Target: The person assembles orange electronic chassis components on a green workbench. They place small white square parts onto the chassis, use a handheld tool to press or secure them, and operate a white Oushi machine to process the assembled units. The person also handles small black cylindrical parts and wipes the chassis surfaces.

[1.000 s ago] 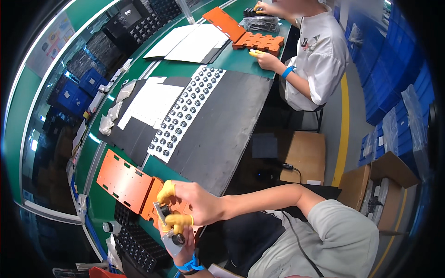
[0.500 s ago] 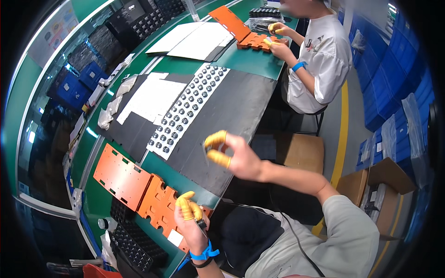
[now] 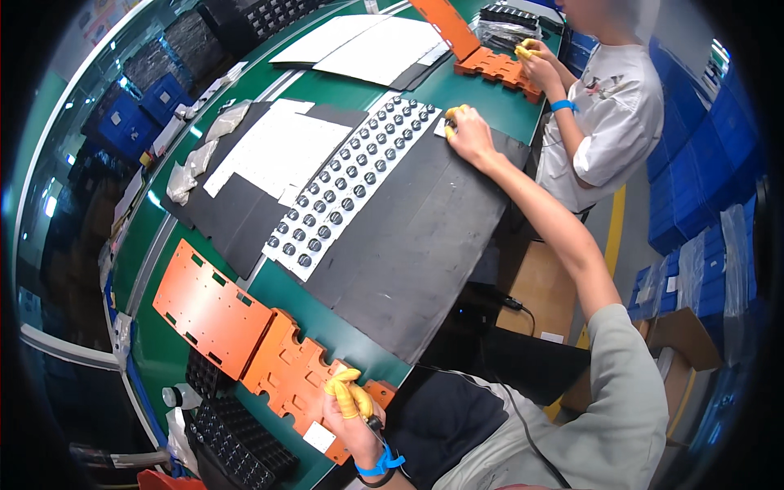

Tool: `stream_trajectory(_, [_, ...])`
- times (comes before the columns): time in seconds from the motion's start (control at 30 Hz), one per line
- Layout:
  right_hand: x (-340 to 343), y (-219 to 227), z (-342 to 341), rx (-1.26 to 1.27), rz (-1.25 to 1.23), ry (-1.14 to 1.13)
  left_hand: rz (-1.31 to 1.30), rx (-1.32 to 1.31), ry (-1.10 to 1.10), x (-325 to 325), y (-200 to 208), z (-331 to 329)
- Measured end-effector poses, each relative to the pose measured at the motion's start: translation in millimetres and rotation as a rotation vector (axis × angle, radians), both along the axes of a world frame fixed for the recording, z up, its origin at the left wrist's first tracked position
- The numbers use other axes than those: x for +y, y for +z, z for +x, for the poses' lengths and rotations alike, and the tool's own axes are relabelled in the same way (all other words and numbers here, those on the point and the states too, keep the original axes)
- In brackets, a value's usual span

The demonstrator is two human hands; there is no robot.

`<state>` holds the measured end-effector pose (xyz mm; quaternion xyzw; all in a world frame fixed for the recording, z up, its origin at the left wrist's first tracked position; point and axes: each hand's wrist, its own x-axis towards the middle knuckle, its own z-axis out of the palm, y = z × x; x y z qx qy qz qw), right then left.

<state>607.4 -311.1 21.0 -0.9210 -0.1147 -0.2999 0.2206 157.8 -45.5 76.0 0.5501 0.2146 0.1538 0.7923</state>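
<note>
My right hand [image 3: 471, 137], with yellow finger covers, reaches to the far end of a white sheet [image 3: 291, 263] set with rows of small round black parts [image 3: 336, 218]. Its fingers are pinched together beside a small white piece [image 3: 441, 128]; what is between them is mostly hidden. My left hand [image 3: 349, 406], also in yellow finger covers, is curled over the near end of an orange slotted fixture [image 3: 286, 359]. A small black part [image 3: 374, 423] shows at its palm. The fixture's flat orange lid [image 3: 211, 304] lies folded open.
A black mat [image 3: 392, 269] lies under the sheet, with white sheets [image 3: 273, 155] to its left. Black trays [image 3: 245, 437] and a white-capped bottle [image 3: 181, 397] stand near the left. Across the table, a person [image 3: 604, 122] works at another orange fixture [image 3: 498, 67].
My right hand has moved forward from above the mat's near part to the sheet's far end. My left hand stays curled by the fixture. The view has shifted slightly.
</note>
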Motion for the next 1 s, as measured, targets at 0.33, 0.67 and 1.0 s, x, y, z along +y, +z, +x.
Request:
stream_trajectory(0.33, [-5.0, -3.0, 33.8, -0.006, -0.055, -0.071, -0.075, -0.025, 0.017, 1.2, 3.0, -2.3])
stream_trajectory(0.67, [30.3, 24.2, -11.6, -0.316, 0.111, 0.136, -0.064, -0.020, 0.064, -2.5, 3.2, -1.8])
stream_trajectory(1.0, [112.9, 83.6, -337.6, -0.149, 0.378, 1.329, -0.223, -0.070, 0.126, -55.2, 23.4, 6.1])
